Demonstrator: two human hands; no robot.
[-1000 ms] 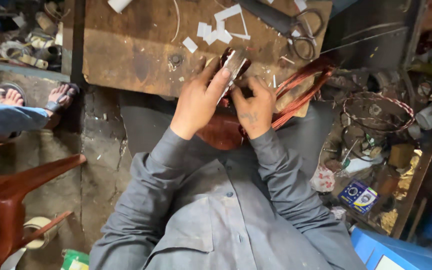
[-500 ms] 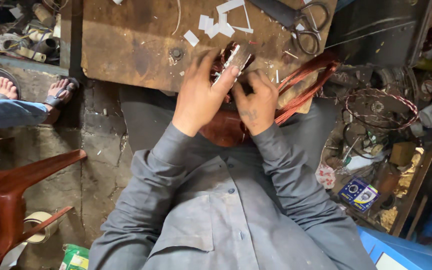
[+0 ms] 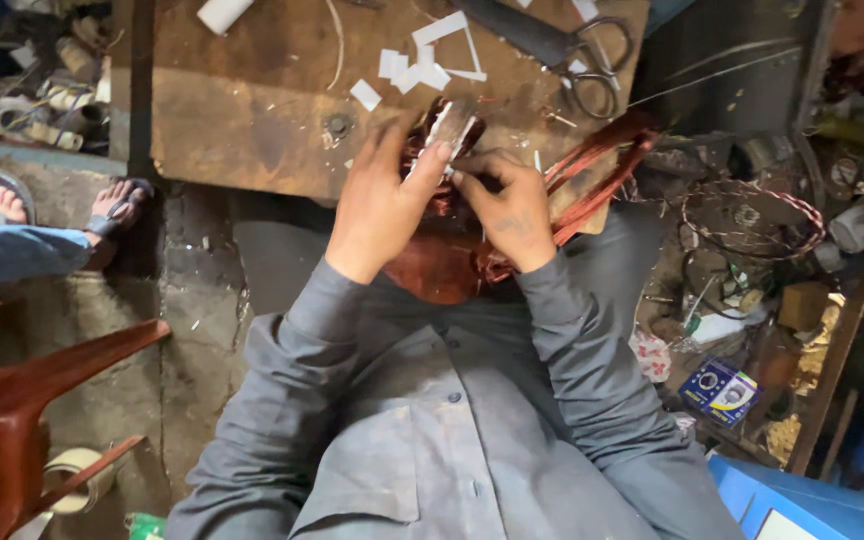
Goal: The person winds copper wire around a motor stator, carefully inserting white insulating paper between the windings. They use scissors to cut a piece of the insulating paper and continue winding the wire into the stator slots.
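Note:
My left hand [image 3: 382, 205] and my right hand [image 3: 505, 205] meet over a round motor core wound with red-brown copper wire [image 3: 442, 265], which rests against the near edge of a worn wooden workbench [image 3: 242, 120]. Both hands grip its upper part, where pale strips of insulating paper [image 3: 449, 128] stick out of the slots. The left thumb presses on a strip and the right fingers pinch beside it. Loops of copper wire [image 3: 592, 175] trail off to the right. My grey sleeves fill the lower view.
Scissors [image 3: 572, 55] and several white paper scraps [image 3: 412, 70] lie on the bench. Another person's sandalled feet [image 3: 52, 205] rest at the left. A red wooden chair [image 3: 12, 410] stands lower left. Wire coils [image 3: 747, 220], small boxes and a blue box [image 3: 802, 505] clutter the right floor.
The view has drifted slightly, so the bench sits a little lower. My hands stay on the wound core, with the fingers shifting slightly around the paper strips.

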